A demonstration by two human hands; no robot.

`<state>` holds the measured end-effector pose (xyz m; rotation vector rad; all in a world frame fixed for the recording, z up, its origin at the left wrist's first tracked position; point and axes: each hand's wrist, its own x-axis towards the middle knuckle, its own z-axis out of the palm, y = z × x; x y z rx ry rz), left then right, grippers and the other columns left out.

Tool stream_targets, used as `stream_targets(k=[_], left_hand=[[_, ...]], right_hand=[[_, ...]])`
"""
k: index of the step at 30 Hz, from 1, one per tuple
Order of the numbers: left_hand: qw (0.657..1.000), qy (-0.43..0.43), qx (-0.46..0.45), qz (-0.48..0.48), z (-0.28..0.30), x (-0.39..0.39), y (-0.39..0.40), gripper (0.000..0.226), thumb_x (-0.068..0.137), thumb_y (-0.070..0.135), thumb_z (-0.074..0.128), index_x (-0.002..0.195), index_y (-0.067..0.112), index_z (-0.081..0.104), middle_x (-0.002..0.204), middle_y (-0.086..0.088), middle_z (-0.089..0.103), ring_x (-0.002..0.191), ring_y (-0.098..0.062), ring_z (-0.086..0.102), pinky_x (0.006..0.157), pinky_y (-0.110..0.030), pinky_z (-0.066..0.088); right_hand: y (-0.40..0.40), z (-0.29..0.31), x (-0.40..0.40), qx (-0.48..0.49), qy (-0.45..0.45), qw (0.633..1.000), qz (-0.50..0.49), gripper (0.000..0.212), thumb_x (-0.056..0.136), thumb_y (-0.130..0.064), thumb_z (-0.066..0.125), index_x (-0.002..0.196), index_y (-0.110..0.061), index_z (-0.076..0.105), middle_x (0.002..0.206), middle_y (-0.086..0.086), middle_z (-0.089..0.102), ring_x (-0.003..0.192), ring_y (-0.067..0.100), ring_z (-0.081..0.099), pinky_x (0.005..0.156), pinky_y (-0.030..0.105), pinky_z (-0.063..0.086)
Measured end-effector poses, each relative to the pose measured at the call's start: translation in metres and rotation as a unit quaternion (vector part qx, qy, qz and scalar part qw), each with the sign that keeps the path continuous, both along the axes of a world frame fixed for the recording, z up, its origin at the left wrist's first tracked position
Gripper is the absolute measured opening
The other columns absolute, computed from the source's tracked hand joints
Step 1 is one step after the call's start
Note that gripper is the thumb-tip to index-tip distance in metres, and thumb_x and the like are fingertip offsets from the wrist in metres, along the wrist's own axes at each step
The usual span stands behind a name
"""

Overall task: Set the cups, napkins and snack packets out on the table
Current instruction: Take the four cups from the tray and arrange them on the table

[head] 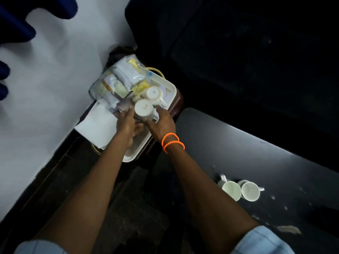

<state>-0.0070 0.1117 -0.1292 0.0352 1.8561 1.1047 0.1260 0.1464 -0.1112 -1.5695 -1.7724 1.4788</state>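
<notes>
Two orange bead bracelets [173,142] are worn at one wrist. A white wall [55,74] is seen along the left side, with dark blue shapes [16,24] at its upper left corner. A dark wooden stand [178,102] is partly seen against the wall. Light blue sleeves [262,241] are visible at the bottom edge.

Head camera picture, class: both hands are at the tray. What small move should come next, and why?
Probably lift the nearer cup off the tray and carry it to the dark table. Both the left hand and the right hand are at that cup, two cups already stand on the table, and another cup, the napkins and the snack packets wait.
</notes>
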Motion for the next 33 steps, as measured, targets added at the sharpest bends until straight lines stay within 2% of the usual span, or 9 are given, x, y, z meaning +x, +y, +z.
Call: stream_targets(k=[3, 7, 12, 14, 18, 21, 25, 28, 33], left_hand=[[0.996, -0.086, 0.008, 0.0, 0.006, -0.006, 0.01, 0.059, 0.107, 0.059, 0.037, 0.14, 0.011, 0.05, 0.097, -0.012, 0.068, 0.084, -0.022, 0.068, 0.05, -0.025, 0.059], [0.985, -0.159, 0.039, 0.052, 0.01, -0.013, 0.009, 0.06, 0.107, 0.058, 0.04, 0.13, 0.006, 0.058, 0.109, -0.022, 0.068, 0.092, -0.03, 0.073, 0.058, -0.035, 0.065], [0.96, -0.239, 0.11, 0.095, 0.018, -0.01, -0.014, 0.024, 0.105, 0.025, 0.06, 0.111, 0.003, 0.067, 0.104, -0.018, 0.079, 0.098, -0.03, 0.078, 0.077, -0.046, 0.067], [0.956, -0.235, 0.157, 0.078, 0.02, -0.001, -0.023, 0.013, 0.101, 0.008, 0.062, 0.115, 0.007, 0.062, 0.113, -0.017, 0.075, 0.104, -0.028, 0.076, 0.08, -0.043, 0.066], [0.962, -0.198, 0.188, -0.011, 0.021, 0.029, -0.038, 0.06, 0.088, -0.012, 0.065, 0.14, 0.015, 0.052, 0.121, -0.009, 0.069, 0.111, -0.02, 0.069, 0.093, -0.035, 0.059], [0.958, -0.182, 0.165, -0.149, 0.016, 0.06, -0.049, 0.074, 0.073, -0.016, 0.074, 0.141, 0.01, 0.058, 0.127, -0.008, 0.071, 0.117, -0.018, 0.066, 0.097, -0.033, 0.058], [0.955, -0.082, 0.101, -0.268, 0.003, 0.111, -0.066, 0.081, 0.061, -0.021, 0.085, 0.131, 0.013, 0.062, 0.131, -0.009, 0.07, 0.116, -0.021, 0.067, 0.1, -0.041, 0.057], [0.95, 0.034, 0.057, -0.306, -0.016, 0.153, -0.089, 0.077, 0.054, -0.005, 0.093, 0.117, 0.023, 0.057, 0.124, 0.0, 0.067, 0.111, -0.017, 0.066, 0.092, -0.034, 0.058], [0.938, 0.145, 0.029, -0.312, -0.042, 0.219, -0.135, 0.074, 0.046, 0.02, 0.092, 0.105, 0.032, 0.048, 0.113, 0.011, 0.05, 0.097, 0.0, 0.054, 0.085, -0.025, 0.05]], right_hand=[[0.013, -0.004, -0.016, -0.04, -0.001, 0.999, 0.011, 0.058, 0.085, -0.031, 0.075, 0.139, -0.018, 0.057, 0.142, 0.009, 0.058, 0.13, 0.028, 0.055, 0.097, 0.028, 0.043], [0.012, -0.007, -0.013, -0.09, 0.044, 0.994, -0.046, 0.053, 0.086, -0.039, 0.076, 0.135, -0.023, 0.063, 0.141, 0.0, 0.061, 0.129, 0.019, 0.056, 0.1, 0.025, 0.042], [-0.003, -0.001, 0.006, -0.146, 0.137, 0.977, -0.07, 0.034, 0.084, -0.062, 0.068, 0.103, -0.034, 0.075, 0.116, -0.011, 0.073, 0.102, 0.011, 0.067, 0.098, 0.045, 0.056], [-0.006, 0.002, 0.02, -0.162, 0.167, 0.969, -0.084, 0.035, 0.082, -0.064, 0.065, 0.097, -0.034, 0.074, 0.102, -0.015, 0.075, 0.094, 0.006, 0.069, 0.084, 0.037, 0.06], [-0.012, 0.0, 0.066, -0.175, 0.215, 0.956, -0.093, 0.014, 0.092, -0.029, 0.072, 0.105, -0.022, 0.072, 0.096, -0.004, 0.073, 0.09, 0.008, 0.066, 0.077, 0.031, 0.054], [-0.011, -0.001, 0.115, -0.189, 0.214, 0.957, -0.056, 0.029, 0.091, 0.0, 0.069, 0.12, 0.003, 0.066, 0.107, 0.013, 0.072, 0.1, 0.019, 0.067, 0.088, 0.032, 0.057], [-0.018, -0.004, 0.173, -0.219, 0.141, 0.965, 0.022, 0.039, 0.087, 0.014, 0.067, 0.125, 0.013, 0.062, 0.122, 0.026, 0.069, 0.107, 0.025, 0.067, 0.096, 0.032, 0.058], [-0.028, -0.012, 0.193, -0.218, 0.049, 0.972, 0.079, 0.036, 0.086, 0.016, 0.067, 0.122, 0.011, 0.064, 0.122, 0.026, 0.069, 0.106, 0.024, 0.066, 0.097, 0.029, 0.056], [-0.043, -0.026, 0.216, -0.005, -0.182, 0.957, 0.225, 0.02, 0.085, -0.009, 0.072, 0.094, -0.024, 0.083, 0.097, -0.001, 0.078, 0.089, 0.016, 0.068, 0.074, 0.008, 0.041]])
